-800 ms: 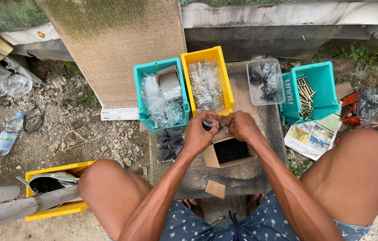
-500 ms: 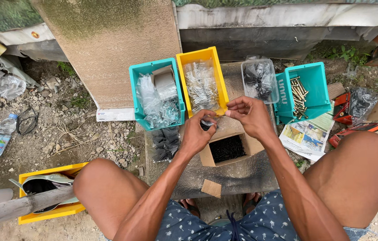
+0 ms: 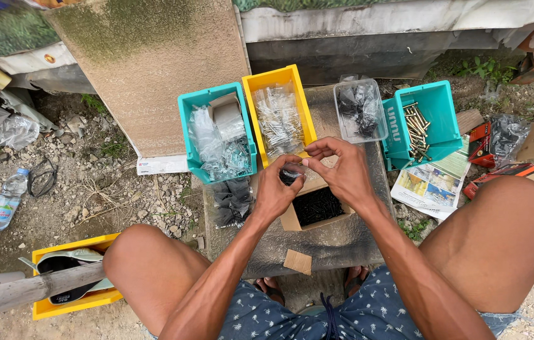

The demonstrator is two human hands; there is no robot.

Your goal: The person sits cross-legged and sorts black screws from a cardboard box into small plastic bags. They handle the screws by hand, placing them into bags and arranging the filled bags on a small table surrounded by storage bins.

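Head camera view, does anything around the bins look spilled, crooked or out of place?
Nothing is spilled. The turquoise plastic bin of brass-coloured screws sits tilted, overhanging the grey concrete slab at its right edge. A torn scrap of brown cardboard lies loose near the slab's front edge. Both hands work over the open cardboard box of black screws.

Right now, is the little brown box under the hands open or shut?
Open. The box has its flaps folded out, and dark screws show inside. The left hand and right hand hold something small and dark above it.
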